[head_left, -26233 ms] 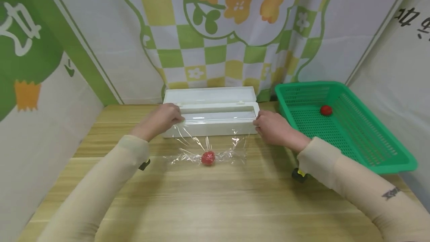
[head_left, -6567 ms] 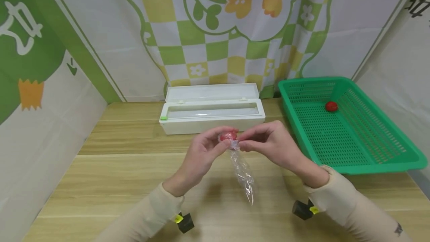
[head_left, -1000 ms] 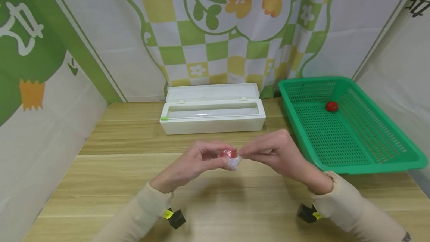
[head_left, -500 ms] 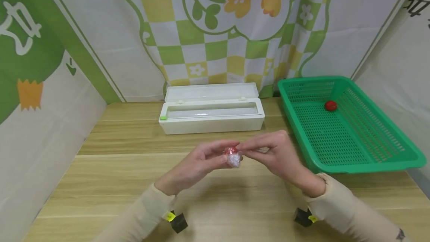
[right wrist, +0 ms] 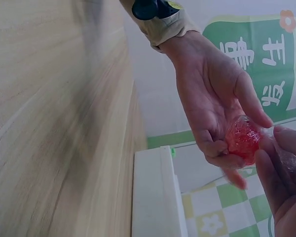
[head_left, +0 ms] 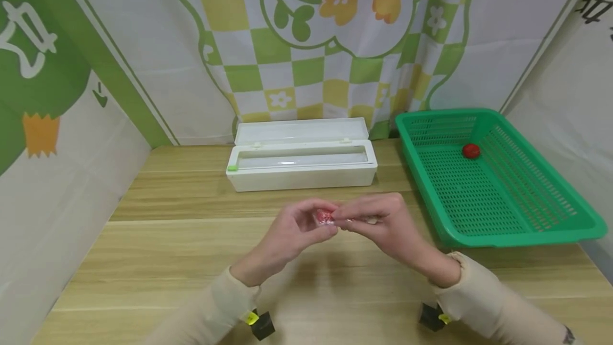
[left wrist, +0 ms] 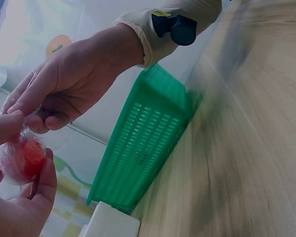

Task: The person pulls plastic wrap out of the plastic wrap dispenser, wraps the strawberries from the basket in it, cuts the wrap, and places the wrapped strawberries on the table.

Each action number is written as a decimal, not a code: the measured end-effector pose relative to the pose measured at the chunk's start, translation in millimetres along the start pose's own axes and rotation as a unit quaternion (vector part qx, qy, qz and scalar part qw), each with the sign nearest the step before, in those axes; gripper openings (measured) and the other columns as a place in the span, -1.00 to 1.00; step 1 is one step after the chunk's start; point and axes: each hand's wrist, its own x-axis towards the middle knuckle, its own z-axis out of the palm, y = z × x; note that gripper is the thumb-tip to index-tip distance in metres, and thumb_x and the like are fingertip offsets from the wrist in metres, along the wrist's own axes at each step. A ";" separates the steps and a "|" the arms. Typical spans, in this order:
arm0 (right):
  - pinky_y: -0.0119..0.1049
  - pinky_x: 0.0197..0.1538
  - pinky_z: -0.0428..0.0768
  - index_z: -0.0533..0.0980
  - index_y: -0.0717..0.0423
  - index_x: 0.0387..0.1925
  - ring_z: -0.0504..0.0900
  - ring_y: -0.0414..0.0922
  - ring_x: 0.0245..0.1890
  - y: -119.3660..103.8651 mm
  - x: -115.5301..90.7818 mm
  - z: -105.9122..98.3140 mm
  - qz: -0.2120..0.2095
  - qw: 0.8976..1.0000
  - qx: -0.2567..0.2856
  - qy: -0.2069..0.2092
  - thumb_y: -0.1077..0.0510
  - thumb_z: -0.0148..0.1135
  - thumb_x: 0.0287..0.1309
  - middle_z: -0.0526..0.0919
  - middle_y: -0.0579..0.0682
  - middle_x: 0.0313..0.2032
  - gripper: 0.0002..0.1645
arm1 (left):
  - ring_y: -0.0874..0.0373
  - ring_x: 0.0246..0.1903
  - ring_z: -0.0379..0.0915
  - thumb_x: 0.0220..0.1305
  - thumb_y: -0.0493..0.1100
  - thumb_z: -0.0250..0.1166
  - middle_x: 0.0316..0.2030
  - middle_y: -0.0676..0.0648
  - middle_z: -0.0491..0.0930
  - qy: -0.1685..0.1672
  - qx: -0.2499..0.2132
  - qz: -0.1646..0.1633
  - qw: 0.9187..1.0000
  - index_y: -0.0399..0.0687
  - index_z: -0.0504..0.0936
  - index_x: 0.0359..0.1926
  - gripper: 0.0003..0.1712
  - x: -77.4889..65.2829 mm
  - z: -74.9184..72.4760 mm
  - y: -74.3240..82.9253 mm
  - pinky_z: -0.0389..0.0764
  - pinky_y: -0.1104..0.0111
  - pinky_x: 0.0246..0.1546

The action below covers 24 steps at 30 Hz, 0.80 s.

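Above the table, a small red round thing wrapped in clear cling film sits in my left hand, whose thumb and fingers curl round it. My right hand pinches the gathered film at its side, fingertips close against the left thumb. In the left wrist view the wrapped red thing shows crumpled film twisted at one end. The right wrist view shows the same red thing between left thumb and fingers, with loose film under the right fingers. What kind of thing it is I cannot tell.
A white cling film box stands at the back with its lid raised and a film roll inside. To the right is a green basket holding another red thing. A patterned cloth hangs behind the table.
Earlier the film lay stretched from the box, then hung as a long tail. Over the last second the bunched end has turned from below the red thing to the right fingers.
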 end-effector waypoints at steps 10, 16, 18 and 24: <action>-0.40 -0.42 0.64 0.73 0.11 -0.35 0.66 -0.25 -0.38 -0.3 -2.1 -4.1 0.036 0.999 -0.009 0.005 0.26 0.38 0.01 0.73 -0.04 -0.33 -0.89 | -0.12 -0.01 0.54 0.18 -0.19 0.34 0.07 -0.16 0.57 0.002 0.005 -0.007 1.000 -0.12 0.54 0.16 -0.51 -1.4 -3.2 2.6 0.64 0.27 -0.03; -0.28 -0.37 0.69 0.71 0.22 -0.29 0.70 -0.17 -0.39 1.9 -3.7 -9.3 0.085 0.995 0.052 -0.021 0.31 0.31 0.07 0.74 0.08 -0.30 -0.86 | 0.01 0.02 0.56 0.19 -0.22 0.33 0.17 -0.18 0.52 -0.004 -0.006 -0.005 1.000 -0.01 0.38 0.29 -0.37 -1.6 -4.6 3.9 0.63 0.25 0.01; -0.23 -0.34 0.70 0.69 0.26 -0.25 0.71 -0.15 -0.39 2.0 -4.5 -11.5 0.121 0.989 0.075 -0.027 0.30 0.28 0.10 0.73 0.12 -0.28 -0.83 | 0.01 0.04 0.56 0.18 -0.23 0.33 0.18 -0.16 0.52 0.000 -0.016 -0.009 1.000 -0.02 0.37 0.28 -0.37 -2.3 -4.8 4.9 0.63 0.23 0.01; -0.16 -0.30 0.71 0.68 0.29 -0.21 0.72 -0.08 -0.38 0.2 -4.6 -17.1 0.185 0.977 0.102 -0.024 0.26 0.30 0.10 0.74 0.17 -0.28 -0.78 | 0.00 0.04 0.55 0.18 -0.23 0.33 0.18 -0.17 0.52 0.009 -0.020 -0.002 1.000 -0.11 0.43 0.19 -0.46 -4.0 -5.8 2.6 0.64 0.27 -0.01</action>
